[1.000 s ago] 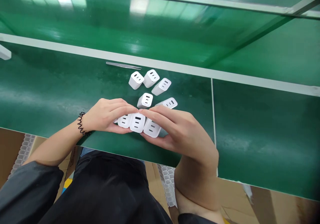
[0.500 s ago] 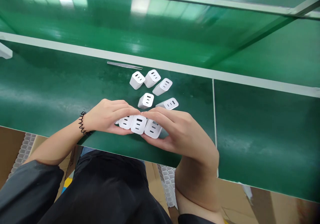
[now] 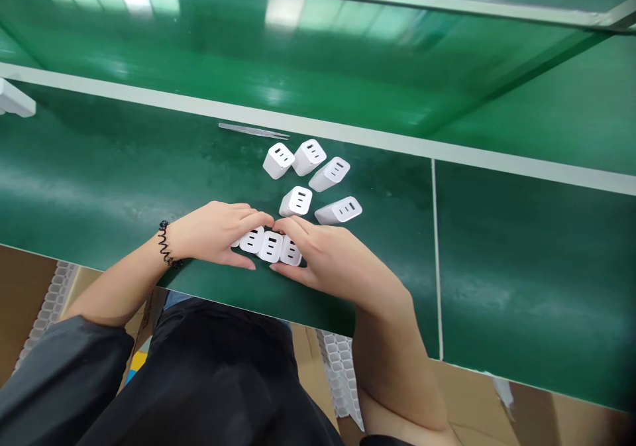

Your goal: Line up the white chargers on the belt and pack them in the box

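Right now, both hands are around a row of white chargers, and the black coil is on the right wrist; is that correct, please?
Not quite: the head view shows the black coil on the left wrist. The left hand and right hand are indeed around the chargers.

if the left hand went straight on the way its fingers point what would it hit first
Most likely the right hand, whose fingertips lie just ahead of those of the left hand, beside the row of white chargers; whether they touch is unclear.
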A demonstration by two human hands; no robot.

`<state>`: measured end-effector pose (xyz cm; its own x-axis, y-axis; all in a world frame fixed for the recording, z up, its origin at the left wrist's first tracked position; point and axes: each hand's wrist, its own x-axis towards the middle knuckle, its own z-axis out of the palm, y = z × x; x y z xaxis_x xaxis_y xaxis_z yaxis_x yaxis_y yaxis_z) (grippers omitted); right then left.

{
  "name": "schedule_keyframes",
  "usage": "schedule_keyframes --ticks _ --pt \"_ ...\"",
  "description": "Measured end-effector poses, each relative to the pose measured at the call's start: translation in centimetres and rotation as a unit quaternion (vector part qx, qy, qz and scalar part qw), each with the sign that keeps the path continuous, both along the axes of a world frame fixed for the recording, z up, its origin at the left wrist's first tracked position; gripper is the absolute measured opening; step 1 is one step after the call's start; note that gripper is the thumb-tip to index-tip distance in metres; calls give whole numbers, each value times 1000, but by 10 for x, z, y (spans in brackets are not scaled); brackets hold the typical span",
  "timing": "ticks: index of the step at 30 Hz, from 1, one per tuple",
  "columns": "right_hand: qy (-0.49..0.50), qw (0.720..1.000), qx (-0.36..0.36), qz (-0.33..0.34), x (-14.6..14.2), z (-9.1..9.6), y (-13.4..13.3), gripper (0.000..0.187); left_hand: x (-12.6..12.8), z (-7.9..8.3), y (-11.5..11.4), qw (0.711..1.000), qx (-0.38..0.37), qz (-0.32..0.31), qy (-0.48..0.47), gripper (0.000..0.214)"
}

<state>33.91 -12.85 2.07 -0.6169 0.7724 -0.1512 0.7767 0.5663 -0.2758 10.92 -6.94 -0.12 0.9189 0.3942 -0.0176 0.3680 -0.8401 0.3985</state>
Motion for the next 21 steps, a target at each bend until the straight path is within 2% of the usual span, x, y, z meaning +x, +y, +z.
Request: schedule_keyframes --ticks 3,9,14,21 --pt "2 1000 -2 2 0 -1 0 40 -4 5 1 999 -32 9 11 71" --pt "-5 1000 -12 -5 -1 -6 0 45 -18 16 4 993 -64 51 81 96" --pt "-2 999 -34 -12 0 -9 -1 48 -23 25 6 984 -101 71 131 98" --pt "-1 998 -52 -17 0 -10 0 50 -13 16 -2 993 -85 33 73 93"
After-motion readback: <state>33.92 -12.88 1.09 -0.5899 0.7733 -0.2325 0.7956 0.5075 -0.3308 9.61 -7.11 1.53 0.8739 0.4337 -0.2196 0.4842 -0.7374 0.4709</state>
